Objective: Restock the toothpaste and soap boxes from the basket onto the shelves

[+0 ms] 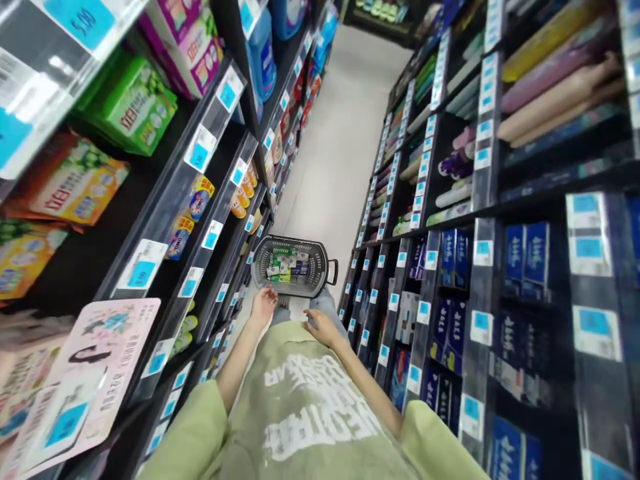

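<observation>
A dark grey shopping basket (290, 293) stands low in front of my legs, its looped handle (333, 271) out to the right. Several small packets (281, 267), green, white and yellow, lie inside it beside some dark blue ones (301, 265). Just below the basket's near left rim is my left hand (264, 305), its fingers loosely bent with nothing seen in them. My right hand (321, 327) hovers by my right leg, below the near right side of the basket, fingers spread and holding nothing.
Shelves on the left carry green packs (133, 107), orange packs (75, 180) and blue bottles (263, 60). A pink card (107, 360) juts out at lower left. Shelves on the right hold rolled goods (555, 100) and dark blue packs (527, 257). A pale floor (340, 127) runs between.
</observation>
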A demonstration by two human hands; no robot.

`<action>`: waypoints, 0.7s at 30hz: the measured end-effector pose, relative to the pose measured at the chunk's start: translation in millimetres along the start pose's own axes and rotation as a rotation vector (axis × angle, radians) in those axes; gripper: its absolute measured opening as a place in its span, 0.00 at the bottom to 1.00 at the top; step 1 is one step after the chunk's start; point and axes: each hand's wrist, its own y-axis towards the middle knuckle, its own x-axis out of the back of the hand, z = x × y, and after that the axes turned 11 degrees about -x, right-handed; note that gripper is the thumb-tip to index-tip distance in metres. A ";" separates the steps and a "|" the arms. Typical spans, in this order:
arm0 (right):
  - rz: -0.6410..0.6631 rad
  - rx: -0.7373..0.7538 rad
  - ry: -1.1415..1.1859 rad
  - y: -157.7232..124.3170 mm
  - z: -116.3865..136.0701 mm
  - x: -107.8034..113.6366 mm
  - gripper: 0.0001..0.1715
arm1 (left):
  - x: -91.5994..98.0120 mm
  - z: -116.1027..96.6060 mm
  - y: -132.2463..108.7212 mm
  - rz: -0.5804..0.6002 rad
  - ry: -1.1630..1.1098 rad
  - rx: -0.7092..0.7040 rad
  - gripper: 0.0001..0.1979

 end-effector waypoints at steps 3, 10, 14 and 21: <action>0.035 0.011 -0.052 21.4 -22.1 34.4 0.21 | -36.1 0.7 22.9 -0.079 -0.064 -0.013 0.04; 0.132 0.035 -0.199 103.0 -90.5 122.0 0.23 | -100.6 27.6 24.8 -0.090 -0.099 -0.128 0.07; 0.192 0.022 -0.247 179.7 -122.8 142.1 0.25 | -84.6 80.1 35.7 -0.088 0.339 -0.137 0.06; 0.276 -0.085 -0.241 319.6 -148.3 91.7 0.29 | 1.3 178.5 89.2 -0.324 0.832 0.166 0.16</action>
